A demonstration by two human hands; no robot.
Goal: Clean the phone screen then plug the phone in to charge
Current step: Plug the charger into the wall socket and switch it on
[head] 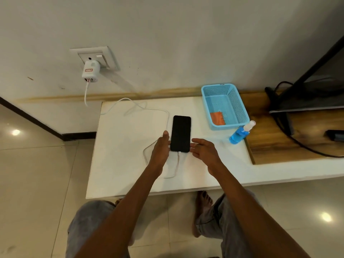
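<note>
A black phone (180,133) lies flat between two hands, its white cable (177,161) plugged into its near end. The left hand (161,146) touches its edge, fingers straight; the right hand (202,148) hovers just beside, fingers relaxed.

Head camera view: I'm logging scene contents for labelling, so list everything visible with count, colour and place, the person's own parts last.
phone: 1, black, screen dark, flat on the white table
charging cable: 1, white, runs from the wall charger across the table to the phone's near end
wall charger: 1, white, plugged into the socket
wall socket: 1, white, on the wall at left
basket: 1, light blue, back right of the phone
cloth: 1, orange, inside the basket
spray bottle: 1, blue liquid, white top, in front of the basket
table: 1, white
TV: 1, black, far right
left hand: open, fingers against the phone's left edge
right hand: open, beside the phone's right edge
</note>
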